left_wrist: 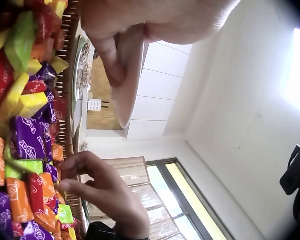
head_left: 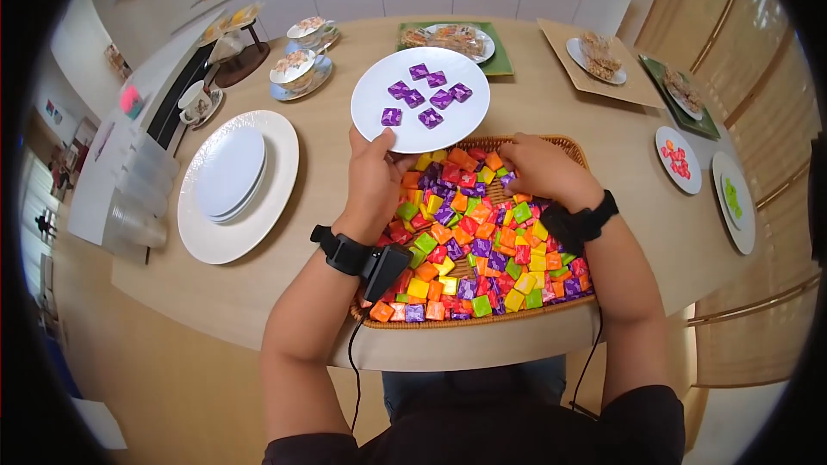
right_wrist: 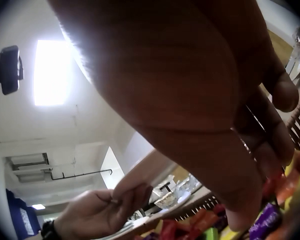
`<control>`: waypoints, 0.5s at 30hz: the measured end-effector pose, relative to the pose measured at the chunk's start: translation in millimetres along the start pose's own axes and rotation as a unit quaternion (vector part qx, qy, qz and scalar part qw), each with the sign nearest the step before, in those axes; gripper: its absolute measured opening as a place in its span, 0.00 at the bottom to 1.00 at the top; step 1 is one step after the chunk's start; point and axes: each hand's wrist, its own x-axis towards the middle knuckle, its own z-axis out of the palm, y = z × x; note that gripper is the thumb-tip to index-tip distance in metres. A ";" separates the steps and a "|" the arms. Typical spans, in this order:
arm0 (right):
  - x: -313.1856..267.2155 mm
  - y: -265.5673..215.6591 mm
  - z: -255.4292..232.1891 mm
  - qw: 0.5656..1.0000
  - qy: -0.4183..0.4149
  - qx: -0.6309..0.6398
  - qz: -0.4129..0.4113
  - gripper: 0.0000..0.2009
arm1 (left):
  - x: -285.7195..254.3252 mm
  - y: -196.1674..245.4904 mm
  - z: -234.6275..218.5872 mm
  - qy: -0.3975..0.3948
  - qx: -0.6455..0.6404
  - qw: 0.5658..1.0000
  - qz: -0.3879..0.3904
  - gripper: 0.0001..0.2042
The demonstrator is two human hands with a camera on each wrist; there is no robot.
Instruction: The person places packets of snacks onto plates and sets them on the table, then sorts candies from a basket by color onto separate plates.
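My left hand (head_left: pixel 372 174) grips the near edge of a round white plate (head_left: pixel 376 86), thumb on its top and fingers beneath. Several purple wrapped candies (head_left: pixel 430 119) lie spread on that plate, which is held above the far left part of a wicker basket (head_left: pixel 564 148). Candies in red, orange, yellow, green and purple wrappers (head_left: pixel 517 300) fill the basket. My right hand (head_left: pixel 551 174) reaches down over the basket's far right side, fingers bent loosely with a gap from the thumb. A purple candy (right_wrist: pixel 266 220) lies right by its thumb tip.
A large white platter (head_left: pixel 289 164) with stacked small plates (head_left: pixel 231 170) sits at left. Floral cups (head_left: pixel 294 71) stand behind. Plates of snacks (head_left: pixel 594 60) line the far side. At right are a plate of red candies (head_left: pixel 678 160) and one of green candies (head_left: pixel 732 198).
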 end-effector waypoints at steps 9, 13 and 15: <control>-6.4 -2.5 -16.7 0.999 -0.002 0.018 -0.032 0.08 | 0.6 -1.5 -1.0 -0.004 0.025 1.000 -0.018 0.20; -13.8 -17.1 -40.8 0.977 0.089 0.135 -0.137 0.08 | 2.4 -4.0 -5.0 -0.022 0.032 0.999 -0.020 0.20; -15.1 -35.1 -49.1 0.924 0.188 0.326 -0.063 0.08 | 0.7 -1.9 -2.5 -0.028 0.079 0.996 -0.037 0.20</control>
